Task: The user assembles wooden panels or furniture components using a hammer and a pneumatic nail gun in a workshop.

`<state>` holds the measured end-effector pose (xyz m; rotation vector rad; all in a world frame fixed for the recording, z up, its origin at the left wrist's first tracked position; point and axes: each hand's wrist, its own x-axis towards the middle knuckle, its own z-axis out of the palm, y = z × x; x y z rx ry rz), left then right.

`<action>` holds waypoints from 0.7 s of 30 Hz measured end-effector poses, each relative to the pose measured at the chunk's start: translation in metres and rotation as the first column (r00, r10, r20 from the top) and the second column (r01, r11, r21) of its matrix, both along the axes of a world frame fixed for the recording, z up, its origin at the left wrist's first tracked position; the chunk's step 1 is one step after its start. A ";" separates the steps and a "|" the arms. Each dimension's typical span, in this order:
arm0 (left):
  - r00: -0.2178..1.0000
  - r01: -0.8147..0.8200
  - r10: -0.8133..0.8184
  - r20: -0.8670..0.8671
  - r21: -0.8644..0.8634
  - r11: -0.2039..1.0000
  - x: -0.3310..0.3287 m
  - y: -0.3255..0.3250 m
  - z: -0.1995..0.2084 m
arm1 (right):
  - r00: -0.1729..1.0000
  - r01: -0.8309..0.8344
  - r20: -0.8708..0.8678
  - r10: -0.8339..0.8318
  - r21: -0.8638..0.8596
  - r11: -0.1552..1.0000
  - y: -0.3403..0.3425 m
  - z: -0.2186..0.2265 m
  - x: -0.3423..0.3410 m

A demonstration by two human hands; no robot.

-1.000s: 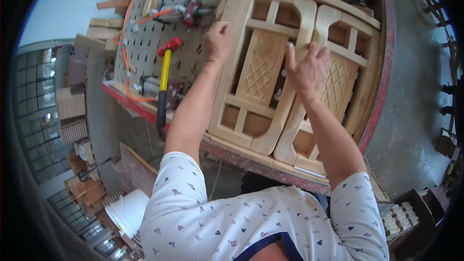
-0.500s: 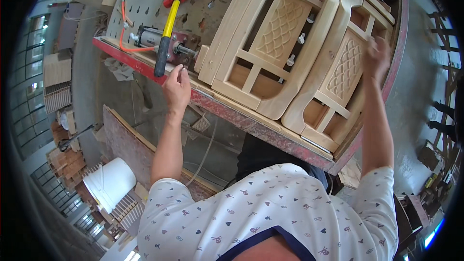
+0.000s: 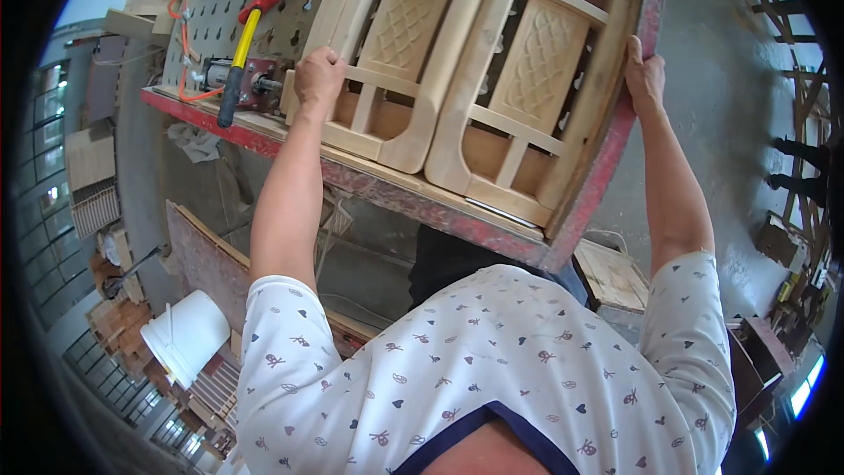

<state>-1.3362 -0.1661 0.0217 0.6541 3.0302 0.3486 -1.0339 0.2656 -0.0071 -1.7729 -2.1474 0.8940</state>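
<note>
Two pale wooden frames with carved scale-pattern panels lie side by side on a bench with red metal edges. My left hand (image 3: 319, 77) is curled closed at the lower left part of the left frame (image 3: 407, 148). Its fingertips are partly hidden. At the bench's right side, my right hand (image 3: 646, 75) has its fingers wrapped over the red edge (image 3: 607, 142), beside the right frame (image 3: 448, 163). A hammer (image 3: 243, 48) with a red head, yellow shaft and black grip lies left of my left hand, across an air cylinder (image 3: 214, 73).
An orange hose (image 3: 183, 28) runs along the perforated bench top (image 3: 200, 18). A white bucket (image 3: 186, 334) stands at lower left, near stacked wood pieces (image 3: 120, 327). Another person's dark-clothed legs (image 3: 800, 167) show at far right.
My left hand has moved right, from beside the hammer grip onto the left frame. My right hand has gone from over the right frame to the bench edge. The bench now appears further left.
</note>
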 end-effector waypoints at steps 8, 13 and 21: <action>0.990 -0.101 0.116 0.074 -0.182 0.978 0.013 -0.005 0.003 | 0.983 -0.058 -0.178 0.041 -0.095 0.994 0.022 -0.004 0.022; 0.985 -0.158 0.166 -0.033 0.184 0.970 0.052 -0.055 -0.009 | 0.972 -0.026 -0.236 0.001 -0.102 0.994 0.014 -0.004 0.014; 0.918 -0.160 0.294 -0.265 0.433 0.887 0.162 -0.078 -0.012 | 0.958 -0.002 -0.286 -0.016 -0.065 0.998 0.019 0.000 0.021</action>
